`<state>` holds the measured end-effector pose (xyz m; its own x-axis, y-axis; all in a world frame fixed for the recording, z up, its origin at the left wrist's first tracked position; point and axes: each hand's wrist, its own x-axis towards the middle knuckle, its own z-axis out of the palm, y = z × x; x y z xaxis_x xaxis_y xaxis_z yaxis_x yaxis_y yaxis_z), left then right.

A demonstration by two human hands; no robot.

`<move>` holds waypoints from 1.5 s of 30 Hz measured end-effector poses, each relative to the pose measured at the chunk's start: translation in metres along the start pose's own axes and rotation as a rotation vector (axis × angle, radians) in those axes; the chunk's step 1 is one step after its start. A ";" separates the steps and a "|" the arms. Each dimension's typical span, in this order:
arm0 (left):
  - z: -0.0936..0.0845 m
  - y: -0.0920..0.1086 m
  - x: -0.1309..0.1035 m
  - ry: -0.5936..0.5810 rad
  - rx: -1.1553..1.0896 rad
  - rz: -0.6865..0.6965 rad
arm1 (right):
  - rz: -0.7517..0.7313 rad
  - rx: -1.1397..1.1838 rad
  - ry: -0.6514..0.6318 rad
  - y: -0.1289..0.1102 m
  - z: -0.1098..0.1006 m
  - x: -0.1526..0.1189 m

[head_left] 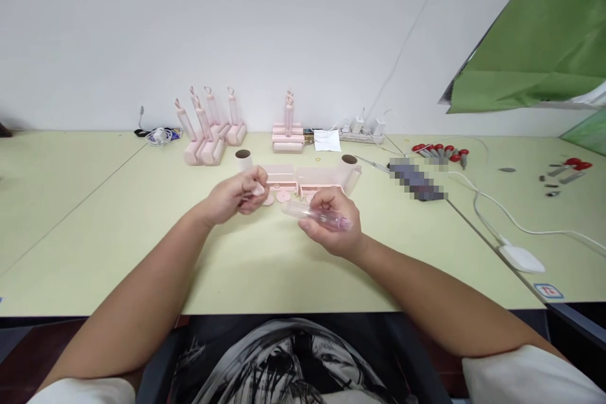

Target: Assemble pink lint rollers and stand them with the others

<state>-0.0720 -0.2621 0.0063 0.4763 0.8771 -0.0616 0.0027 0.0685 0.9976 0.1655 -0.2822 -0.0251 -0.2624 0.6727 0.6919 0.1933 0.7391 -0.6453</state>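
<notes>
Plain white wall [284, 25] rose behind a pale yellow-green table [95, 252], and a green sheet [530, 44] hung at the upper right. Both hands were busy over the middle of the table. The left hand [239, 192] had its fingers curled in, pinching a small pale piece [258, 190] whose shape was mostly hidden. The right hand [336, 221] gripped a clear tube [296, 210] between thumb and fingers; its pinkish end lay by the palm, while the other end pointed toward the left hand, near but apart from it.

Just beyond the hands lay 2 pink housings [279, 186] side by side, with pink discs [283, 197] in front of them. A white roll [243, 161] with a brown core stood near the left hand, and a second roll [349, 167] stood behind the right.

Farther back, 5 pink handles [211, 110] stood upright on pink bases at the left, and a stacked pink group [288, 139] sat near the wall. A white paper [327, 140] and a power strip [362, 137] were beside it. Red-handled tools [439, 151], a blurred dark object [416, 180] and a white charger [522, 259] lay to the right.
</notes>
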 end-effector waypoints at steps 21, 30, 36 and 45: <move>-0.056 -0.027 0.017 0.496 1.107 -0.288 | 0.342 -0.366 -0.416 0.041 0.090 0.108; -0.061 -0.040 0.025 0.490 1.118 -0.242 | 0.397 -0.629 -0.543 0.049 0.109 0.119; -0.058 -0.042 0.027 0.499 1.144 -0.259 | 0.391 -0.652 -0.563 0.050 0.109 0.119; -0.063 -0.046 0.030 0.525 1.116 -0.326 | 0.465 -0.651 -0.584 0.041 0.097 0.116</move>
<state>-0.1129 -0.2095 -0.0430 -0.0888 0.9944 -0.0572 0.9097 0.1044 0.4019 0.0513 -0.1777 -0.0023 -0.4197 0.9071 0.0337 0.8311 0.3989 -0.3875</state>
